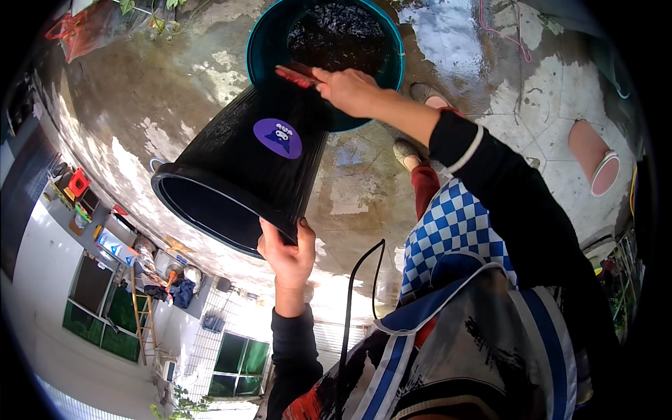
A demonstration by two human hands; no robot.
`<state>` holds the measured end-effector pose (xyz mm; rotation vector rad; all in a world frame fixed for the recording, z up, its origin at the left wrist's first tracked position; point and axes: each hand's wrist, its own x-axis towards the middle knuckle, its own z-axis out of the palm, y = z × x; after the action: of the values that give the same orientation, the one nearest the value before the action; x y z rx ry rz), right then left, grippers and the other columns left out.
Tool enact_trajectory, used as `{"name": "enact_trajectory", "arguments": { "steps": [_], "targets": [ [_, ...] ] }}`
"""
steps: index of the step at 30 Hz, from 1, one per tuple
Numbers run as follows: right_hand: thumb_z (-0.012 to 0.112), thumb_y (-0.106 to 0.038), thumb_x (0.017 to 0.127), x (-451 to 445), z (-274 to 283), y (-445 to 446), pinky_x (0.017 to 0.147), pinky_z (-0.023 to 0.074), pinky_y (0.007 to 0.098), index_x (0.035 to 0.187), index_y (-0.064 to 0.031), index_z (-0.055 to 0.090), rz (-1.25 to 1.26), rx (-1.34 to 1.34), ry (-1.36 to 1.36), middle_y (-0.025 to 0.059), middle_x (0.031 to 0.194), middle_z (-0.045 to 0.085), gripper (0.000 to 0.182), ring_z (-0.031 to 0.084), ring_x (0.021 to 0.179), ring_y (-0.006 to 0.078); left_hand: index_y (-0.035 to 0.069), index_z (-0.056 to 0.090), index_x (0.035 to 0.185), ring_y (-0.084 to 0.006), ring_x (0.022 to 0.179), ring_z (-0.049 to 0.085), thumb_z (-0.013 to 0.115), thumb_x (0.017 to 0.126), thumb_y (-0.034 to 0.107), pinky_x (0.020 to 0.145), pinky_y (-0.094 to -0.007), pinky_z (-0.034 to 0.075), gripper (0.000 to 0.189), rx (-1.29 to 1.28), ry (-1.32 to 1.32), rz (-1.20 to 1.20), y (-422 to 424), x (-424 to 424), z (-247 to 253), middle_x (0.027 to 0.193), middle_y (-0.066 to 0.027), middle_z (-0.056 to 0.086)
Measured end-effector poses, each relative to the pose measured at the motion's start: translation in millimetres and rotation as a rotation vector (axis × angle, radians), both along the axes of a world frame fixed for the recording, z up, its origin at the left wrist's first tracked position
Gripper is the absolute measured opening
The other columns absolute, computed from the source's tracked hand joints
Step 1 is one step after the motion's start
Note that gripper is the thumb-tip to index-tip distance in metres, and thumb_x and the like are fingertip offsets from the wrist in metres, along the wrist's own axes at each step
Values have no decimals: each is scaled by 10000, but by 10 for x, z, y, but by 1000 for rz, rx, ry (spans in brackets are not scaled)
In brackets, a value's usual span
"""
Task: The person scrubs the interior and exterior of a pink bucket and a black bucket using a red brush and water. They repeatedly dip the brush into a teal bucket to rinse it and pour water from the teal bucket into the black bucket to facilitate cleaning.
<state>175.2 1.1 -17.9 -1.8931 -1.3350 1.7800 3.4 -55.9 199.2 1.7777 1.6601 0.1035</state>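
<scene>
A black ribbed plastic bin [252,152] with a purple cartoon sticker [277,138] lies tilted, its base end over the rim of a large teal tub [402,58]. Dark water [341,39] with foam or glare stands in the tub. My left hand [289,252] grips the bin's open rim, thumb and fingers on either side of the wall. In my right hand [349,92] is a scrub brush [298,74] with reddish bristles, held at the bin's base end above the tub. Whether the bristles touch the bin is hard to tell.
Wet, patchy concrete floor [346,184] surrounds the tub. My shoes [407,152] are close beside it. A pink cylindrical container [593,157] lies at the right, and a pink hose or cord [504,34] lies beyond. A red plastic bag [79,37] is at upper left; cluttered items line the house wall.
</scene>
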Motion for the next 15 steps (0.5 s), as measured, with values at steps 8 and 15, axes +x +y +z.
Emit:
{"name": "enact_trajectory", "arguments": {
  "steps": [8, 15],
  "targets": [
    [448, -160, 898, 71, -1947, 233, 804, 491, 445, 1425, -177, 222, 8, -154, -673, 243, 1329, 411, 573, 575, 1031, 357, -81, 388, 1195, -219, 828, 549, 604, 828, 462, 764, -288, 431, 689, 191, -70, 49, -166, -192, -157, 936, -134, 562],
    [460, -397, 880, -26, -770, 34, 911, 426, 407, 1252, -118, 511, -137, 25, -15, 165, 1115, 603, 468, 556, 1059, 337, -101, 339, 1242, -225, 793, 583, 486, 893, 412, 708, -288, 449, 638, 182, -53, 30, -139, -255, -131, 945, -162, 583]
  ]
}}
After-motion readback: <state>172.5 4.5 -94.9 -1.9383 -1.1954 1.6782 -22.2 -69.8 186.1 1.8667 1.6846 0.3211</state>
